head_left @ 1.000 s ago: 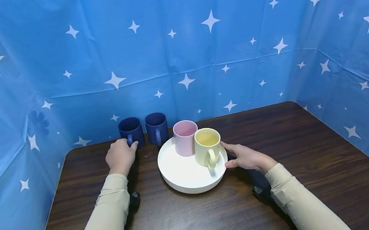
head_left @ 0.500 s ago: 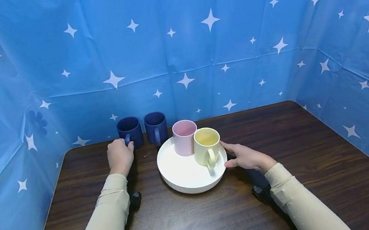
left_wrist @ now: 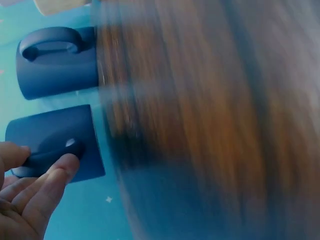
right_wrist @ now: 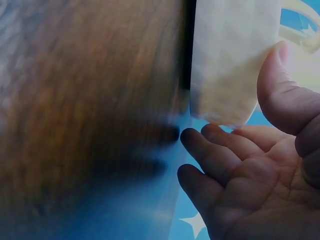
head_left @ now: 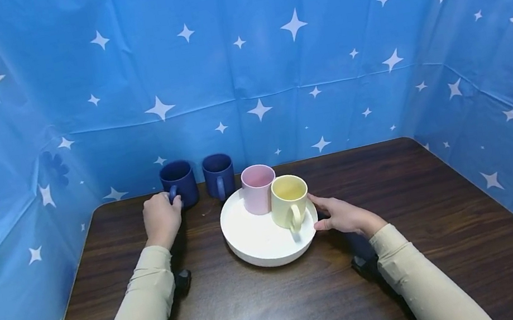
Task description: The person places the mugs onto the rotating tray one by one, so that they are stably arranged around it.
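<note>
My left hand [head_left: 163, 219] pinches the handle of a dark blue mug [left_wrist: 55, 130] between thumb and fingers, at the back left of the table. Just right of it stands a second dark blue mug [head_left: 219, 175], its handle facing me. A round white tray [head_left: 255, 242] carries a pink mug [head_left: 257, 196] and a pale yellow mug [head_left: 287, 208], both upright. Against the tray's right side lies my right hand [head_left: 345, 217], thumb at the rim and fingers loosely extended. Its fingertips reach the tray's outer wall [right_wrist: 227, 65] in the right wrist view.
The dark wooden table [head_left: 242, 315] backs onto a blue curtain [head_left: 241, 66] with white stars, which also hangs at both sides. Black wrist camera mounts [head_left: 182, 283] sit under both forearms.
The left hand has shifted slightly left with the blue mug, so the gap between the two blue mugs is wider. The right hand and the tray stay in place.
</note>
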A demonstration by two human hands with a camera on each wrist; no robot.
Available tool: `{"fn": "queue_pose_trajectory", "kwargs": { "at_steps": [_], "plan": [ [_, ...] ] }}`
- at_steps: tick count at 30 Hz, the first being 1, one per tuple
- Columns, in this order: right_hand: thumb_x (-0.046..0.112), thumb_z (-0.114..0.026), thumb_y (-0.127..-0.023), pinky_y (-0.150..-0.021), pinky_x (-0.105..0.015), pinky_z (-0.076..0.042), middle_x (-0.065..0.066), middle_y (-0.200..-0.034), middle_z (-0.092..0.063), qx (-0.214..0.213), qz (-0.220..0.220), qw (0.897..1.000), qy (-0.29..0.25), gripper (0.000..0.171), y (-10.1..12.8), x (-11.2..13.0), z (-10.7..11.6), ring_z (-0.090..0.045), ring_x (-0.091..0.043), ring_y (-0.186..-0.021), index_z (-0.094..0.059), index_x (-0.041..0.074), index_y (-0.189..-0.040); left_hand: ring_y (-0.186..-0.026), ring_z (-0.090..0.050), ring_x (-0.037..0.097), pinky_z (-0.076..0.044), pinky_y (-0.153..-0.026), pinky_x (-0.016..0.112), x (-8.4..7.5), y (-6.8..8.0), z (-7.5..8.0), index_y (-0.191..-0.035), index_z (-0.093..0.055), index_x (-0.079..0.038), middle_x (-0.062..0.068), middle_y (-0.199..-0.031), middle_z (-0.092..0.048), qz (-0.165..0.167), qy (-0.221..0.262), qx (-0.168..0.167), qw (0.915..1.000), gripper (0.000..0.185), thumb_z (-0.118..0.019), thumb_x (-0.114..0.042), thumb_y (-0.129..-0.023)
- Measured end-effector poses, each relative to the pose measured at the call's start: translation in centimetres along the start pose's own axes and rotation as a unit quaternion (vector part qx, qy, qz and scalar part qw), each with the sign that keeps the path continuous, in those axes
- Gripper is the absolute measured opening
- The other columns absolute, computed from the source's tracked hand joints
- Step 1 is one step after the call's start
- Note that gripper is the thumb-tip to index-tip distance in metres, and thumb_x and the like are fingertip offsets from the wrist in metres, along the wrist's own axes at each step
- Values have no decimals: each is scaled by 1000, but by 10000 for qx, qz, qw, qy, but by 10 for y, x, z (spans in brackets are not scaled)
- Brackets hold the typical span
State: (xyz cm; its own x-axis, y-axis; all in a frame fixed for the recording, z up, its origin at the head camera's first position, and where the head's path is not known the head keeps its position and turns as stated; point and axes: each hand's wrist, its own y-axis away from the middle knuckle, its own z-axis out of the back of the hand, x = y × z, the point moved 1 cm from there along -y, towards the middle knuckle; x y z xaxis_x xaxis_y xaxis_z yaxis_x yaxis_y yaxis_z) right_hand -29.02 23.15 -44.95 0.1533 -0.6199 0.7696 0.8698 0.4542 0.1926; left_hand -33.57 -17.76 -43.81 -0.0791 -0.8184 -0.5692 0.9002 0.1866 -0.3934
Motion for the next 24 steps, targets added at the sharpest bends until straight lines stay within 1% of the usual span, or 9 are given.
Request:
{"fn": "queue_pose_trajectory", "kwargs": {
  "at_steps": [2,7,10,13,20,24],
  "plan": [
    [13,-67,-90,-111,-51,-31,-19,-157,-21,17,38,10000,13,86,1,0,1,-24,-35,-144,-11,6,-155,-57,-53,25,-37,-50,31,-1,1,3,-73,-66,-1,12,-63,-61,-71,-2,-32,10000,31,-62,-22,-95],
    [13,-66,-91,-111,-50,-32,-19,-158,-20,18,60,10000,-7,85,1,1,3,-25,-34,-144,-11,6,-155,-57,-52,24,-38,-51,30,-5,4,13,-80,-68,0,12,-65,-62,-120,73,-14,9999,28,-61,-22,-96],
    [12,-66,-91,-111,-50,-31,-18,-158,-20,7,-11,10000,-29,85,1,0,4,-24,-34,-144,-10,8,-155,-57,-52,24,-38,-50,30,-9,6,20,-84,-70,1,13,-67,-64,-177,89,-39,9998,28,-61,-22,-96],
    [13,-65,-91,-111,-51,-31,-17,-159,-20,-4,-79,10000,-45,85,0,-1,3,-23,-33,-145,-10,11,-155,-55,-51,23,-37,-49,29,-12,10,29,-85,-70,2,13,-66,-63,-284,37,-111,9995,27,-61,-21,-96],
    [14,-65,-91,-113,-52,-28,-15,-159,-20,6,-121,9999,-105,84,-1,-3,0,-22,-32,-145,-11,14,-156,-50,-46,21,-33,-46,29,-22,23,53,-81,-68,1,8,-57,-55,-600,-2,-171,9981,26,-63,-20,-95],
    [13,-65,-91,-113,-52,-27,-14,-159,-20,-5,-139,9998,-158,84,-1,-3,-1,-21,-32,-146,-11,15,-156,-52,-47,20,-34,-46,29,-27,33,65,-87,-70,1,8,-59,-59,-733,-22,-170,9972,25,-63,-21,-95]
  ]
}}
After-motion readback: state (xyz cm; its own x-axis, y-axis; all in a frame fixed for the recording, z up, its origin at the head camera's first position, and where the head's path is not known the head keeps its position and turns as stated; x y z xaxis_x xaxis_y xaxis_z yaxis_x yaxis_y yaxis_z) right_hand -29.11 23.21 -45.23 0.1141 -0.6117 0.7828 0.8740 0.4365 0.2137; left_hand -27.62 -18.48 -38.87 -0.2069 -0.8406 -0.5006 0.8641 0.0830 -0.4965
